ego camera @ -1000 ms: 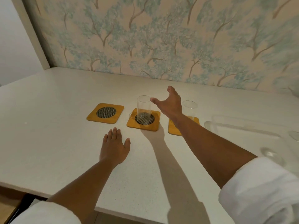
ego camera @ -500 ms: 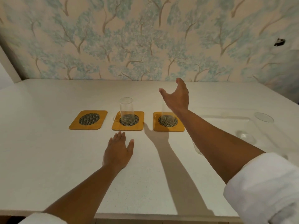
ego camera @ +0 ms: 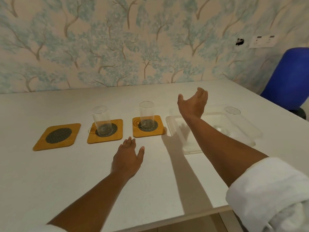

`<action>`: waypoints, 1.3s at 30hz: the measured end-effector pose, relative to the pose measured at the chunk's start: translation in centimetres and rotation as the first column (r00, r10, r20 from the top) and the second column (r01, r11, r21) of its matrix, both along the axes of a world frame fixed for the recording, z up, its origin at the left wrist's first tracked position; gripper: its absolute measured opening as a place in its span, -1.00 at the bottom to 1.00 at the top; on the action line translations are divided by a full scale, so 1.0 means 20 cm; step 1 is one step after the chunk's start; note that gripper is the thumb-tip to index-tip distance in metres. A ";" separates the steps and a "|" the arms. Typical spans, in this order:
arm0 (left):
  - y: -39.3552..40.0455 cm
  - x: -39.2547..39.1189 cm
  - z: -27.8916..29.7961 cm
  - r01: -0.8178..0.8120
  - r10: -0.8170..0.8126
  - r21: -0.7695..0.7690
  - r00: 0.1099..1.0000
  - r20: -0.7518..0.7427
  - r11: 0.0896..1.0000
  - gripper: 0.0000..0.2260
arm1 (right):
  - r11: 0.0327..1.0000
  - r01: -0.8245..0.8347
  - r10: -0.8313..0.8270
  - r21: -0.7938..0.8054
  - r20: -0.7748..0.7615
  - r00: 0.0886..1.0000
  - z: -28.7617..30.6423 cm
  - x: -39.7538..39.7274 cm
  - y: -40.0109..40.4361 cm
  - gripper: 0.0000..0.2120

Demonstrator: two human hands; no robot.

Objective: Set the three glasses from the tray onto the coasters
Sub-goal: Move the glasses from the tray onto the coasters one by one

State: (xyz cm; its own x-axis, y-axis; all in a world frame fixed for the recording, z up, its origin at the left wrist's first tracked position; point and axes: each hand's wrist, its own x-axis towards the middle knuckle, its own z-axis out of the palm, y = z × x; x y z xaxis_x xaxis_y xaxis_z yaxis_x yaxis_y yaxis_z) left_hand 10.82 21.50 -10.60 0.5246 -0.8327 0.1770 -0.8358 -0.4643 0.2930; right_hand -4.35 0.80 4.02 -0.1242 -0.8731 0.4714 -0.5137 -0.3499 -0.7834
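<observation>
Three wooden coasters with dark mesh centres lie in a row on the white table. The left coaster (ego camera: 57, 136) is bare. A clear glass (ego camera: 101, 120) stands on the middle coaster (ego camera: 105, 132), and another glass (ego camera: 147, 114) stands on the right coaster (ego camera: 147, 126). A third glass (ego camera: 229, 119) stands in the clear plastic tray (ego camera: 189, 148) at the right. My right hand (ego camera: 193, 102) hovers open above the tray's left part, to the left of that glass and apart from it. My left hand (ego camera: 127, 159) rests flat on the table in front of the coasters, holding nothing.
A wall with tree-pattern wallpaper runs behind the table, with a socket plate (ego camera: 262, 41) at the upper right. A blue chair (ego camera: 291, 79) stands past the table's right edge. The table's front edge (ego camera: 167, 220) is close to me.
My right hand has drawn away from the glass on the right coaster and moved rightward over the tray. The view has swung right. My left hand has stayed put.
</observation>
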 end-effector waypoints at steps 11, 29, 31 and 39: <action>-0.14 -0.15 -0.03 0.109 -0.116 0.099 0.991 0.068 0.989 -0.26 | 0.933 0.340 -0.331 0.121 -0.086 0.940 -0.10 -0.41 -0.19 -0.27; -0.14 -0.16 -0.04 0.109 -0.117 0.099 0.990 0.079 0.989 -0.26 | 0.834 0.337 -0.393 0.436 0.042 0.919 -0.31 -0.58 -0.33 -0.20; -0.14 -0.16 -0.05 0.111 -0.120 0.100 0.990 0.079 0.989 -0.26 | 0.825 0.334 -0.395 0.455 0.044 0.918 -0.31 -0.57 -0.33 -0.23; -0.14 -0.15 -0.05 0.106 -0.114 0.093 0.990 0.082 0.990 -0.27 | 0.850 0.308 -0.337 0.426 -0.009 0.941 -0.31 -0.58 -0.33 -0.33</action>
